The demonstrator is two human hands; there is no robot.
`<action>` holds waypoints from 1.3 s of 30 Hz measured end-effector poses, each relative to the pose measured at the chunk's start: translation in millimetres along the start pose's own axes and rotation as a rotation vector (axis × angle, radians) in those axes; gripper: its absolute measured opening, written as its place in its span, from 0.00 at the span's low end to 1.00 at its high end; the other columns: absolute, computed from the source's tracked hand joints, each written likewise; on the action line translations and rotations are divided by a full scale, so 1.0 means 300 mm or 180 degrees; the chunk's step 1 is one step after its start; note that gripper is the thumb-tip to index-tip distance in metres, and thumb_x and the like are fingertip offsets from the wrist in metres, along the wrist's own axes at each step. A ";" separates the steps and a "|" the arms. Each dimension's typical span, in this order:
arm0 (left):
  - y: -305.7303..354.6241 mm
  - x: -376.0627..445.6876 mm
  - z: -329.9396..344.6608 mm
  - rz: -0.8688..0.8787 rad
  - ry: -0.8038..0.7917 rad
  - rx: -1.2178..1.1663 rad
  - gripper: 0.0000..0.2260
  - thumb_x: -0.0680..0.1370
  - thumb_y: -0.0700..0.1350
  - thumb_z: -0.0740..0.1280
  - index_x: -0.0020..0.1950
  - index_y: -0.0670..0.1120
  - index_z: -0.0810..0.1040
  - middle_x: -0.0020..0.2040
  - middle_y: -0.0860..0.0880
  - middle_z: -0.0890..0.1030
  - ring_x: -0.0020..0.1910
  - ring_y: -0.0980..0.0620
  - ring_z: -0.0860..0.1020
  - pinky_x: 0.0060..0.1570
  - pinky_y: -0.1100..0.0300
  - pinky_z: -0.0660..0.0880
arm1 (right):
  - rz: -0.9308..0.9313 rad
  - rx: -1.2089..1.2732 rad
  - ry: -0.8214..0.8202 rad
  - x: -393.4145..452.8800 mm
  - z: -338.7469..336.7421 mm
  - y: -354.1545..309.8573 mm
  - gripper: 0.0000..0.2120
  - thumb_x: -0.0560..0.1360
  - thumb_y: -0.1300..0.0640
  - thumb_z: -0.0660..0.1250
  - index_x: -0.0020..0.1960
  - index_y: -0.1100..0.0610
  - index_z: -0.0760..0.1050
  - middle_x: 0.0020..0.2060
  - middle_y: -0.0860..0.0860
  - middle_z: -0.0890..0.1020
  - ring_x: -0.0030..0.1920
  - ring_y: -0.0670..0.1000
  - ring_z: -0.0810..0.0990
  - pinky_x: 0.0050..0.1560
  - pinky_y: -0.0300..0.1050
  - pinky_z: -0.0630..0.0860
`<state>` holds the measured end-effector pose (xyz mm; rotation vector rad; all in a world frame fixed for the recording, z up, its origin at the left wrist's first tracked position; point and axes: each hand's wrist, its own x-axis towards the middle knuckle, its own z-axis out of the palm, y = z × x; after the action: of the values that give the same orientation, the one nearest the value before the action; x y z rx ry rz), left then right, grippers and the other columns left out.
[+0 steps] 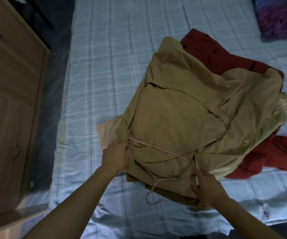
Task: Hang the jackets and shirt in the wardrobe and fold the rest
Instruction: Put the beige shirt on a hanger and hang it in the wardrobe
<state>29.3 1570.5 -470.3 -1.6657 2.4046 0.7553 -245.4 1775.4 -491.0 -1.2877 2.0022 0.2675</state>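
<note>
Head view looks down on a bed point(104, 66) with a pale blue checked sheet, where a tan shirt point(182, 118) lies spread out, its buttons facing up. A pink hanger point(156, 180) sits at the near end of the shirt, its wire running partly over and partly under the cloth, and its hook lies on the sheet just below the collar area. The left hand point(116, 156) grips a bunch of the shirt's fabric at the hanger's left shoulder, fingers curled into the cloth. The right hand point(206, 185) rests on the shirt's near right edge with fingers fairly straight, thumb out to the side. A red garment point(213, 50) lies under the shirt, showing at the far side and at the right. A wooden cabinet point(9, 100) stands beside the bed on the left, its doors closed, and a purple pillow point(280, 16) lies at the far right corner.
</note>
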 end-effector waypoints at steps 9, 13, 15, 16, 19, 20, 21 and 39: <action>0.206 0.005 0.027 0.0957 0.0401 -0.0966 0.13 0.79 0.37 0.63 0.61 0.44 0.81 0.56 0.47 0.77 0.50 0.54 0.73 0.50 0.67 0.66 | -0.0005 0.0232 0.0037 0.007 0.031 0.002 0.36 0.79 0.49 0.62 0.80 0.54 0.47 0.75 0.59 0.61 0.60 0.56 0.75 0.54 0.46 0.75; 0.232 0.019 0.067 0.1066 0.0061 -0.0861 0.14 0.81 0.36 0.60 0.66 0.39 0.77 0.65 0.42 0.75 0.62 0.48 0.74 0.64 0.61 0.68 | 0.0009 0.0416 0.0167 0.006 0.035 0.014 0.35 0.78 0.51 0.63 0.79 0.54 0.50 0.74 0.57 0.63 0.62 0.57 0.75 0.57 0.48 0.75; 0.207 0.011 0.055 0.1113 0.0048 -0.1009 0.15 0.80 0.37 0.61 0.67 0.38 0.75 0.67 0.41 0.73 0.65 0.47 0.72 0.66 0.63 0.65 | 0.0018 0.0441 0.0268 0.007 0.031 0.022 0.34 0.78 0.53 0.63 0.79 0.54 0.52 0.70 0.57 0.69 0.61 0.57 0.75 0.57 0.49 0.75; 0.190 0.005 0.046 0.1128 0.0079 -0.1125 0.16 0.79 0.39 0.61 0.66 0.38 0.74 0.67 0.41 0.73 0.66 0.47 0.71 0.68 0.62 0.64 | 0.0017 0.0439 0.0314 0.007 0.029 0.026 0.34 0.78 0.53 0.63 0.79 0.54 0.53 0.69 0.57 0.71 0.61 0.56 0.74 0.57 0.49 0.75; 0.134 -0.012 0.023 0.1005 0.0286 -0.1467 0.20 0.74 0.41 0.57 0.64 0.39 0.74 0.67 0.43 0.73 0.66 0.52 0.70 0.70 0.63 0.64 | -0.0020 0.0401 0.0438 0.009 0.030 0.033 0.33 0.77 0.58 0.64 0.78 0.55 0.55 0.71 0.56 0.69 0.65 0.56 0.72 0.60 0.45 0.73; 0.114 -0.013 0.020 0.0943 0.0387 -0.1519 0.21 0.72 0.39 0.57 0.63 0.40 0.74 0.66 0.45 0.73 0.65 0.55 0.70 0.68 0.68 0.64 | -0.0031 0.0344 0.0475 0.009 0.032 0.033 0.33 0.76 0.60 0.63 0.78 0.55 0.56 0.72 0.55 0.67 0.67 0.56 0.71 0.61 0.44 0.72; 0.096 -0.012 0.020 0.0906 0.0487 -0.1502 0.21 0.70 0.36 0.58 0.62 0.40 0.74 0.65 0.45 0.73 0.63 0.57 0.70 0.66 0.71 0.63 | -0.0036 0.0280 0.0515 0.010 0.035 0.032 0.32 0.75 0.62 0.63 0.78 0.55 0.57 0.74 0.54 0.66 0.68 0.55 0.70 0.61 0.44 0.71; 0.053 0.108 0.082 0.1810 -0.0054 0.1402 0.17 0.60 0.40 0.81 0.47 0.45 0.84 0.53 0.42 0.82 0.50 0.40 0.80 0.44 0.48 0.77 | -0.0266 -0.0181 0.1242 0.040 0.082 0.051 0.26 0.70 0.63 0.72 0.67 0.58 0.75 0.60 0.60 0.78 0.57 0.62 0.77 0.49 0.52 0.77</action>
<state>-2.1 1558.8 -498.6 -0.8189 2.7888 0.2459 -250.0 1787.2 -519.7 -1.5493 2.2673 0.0329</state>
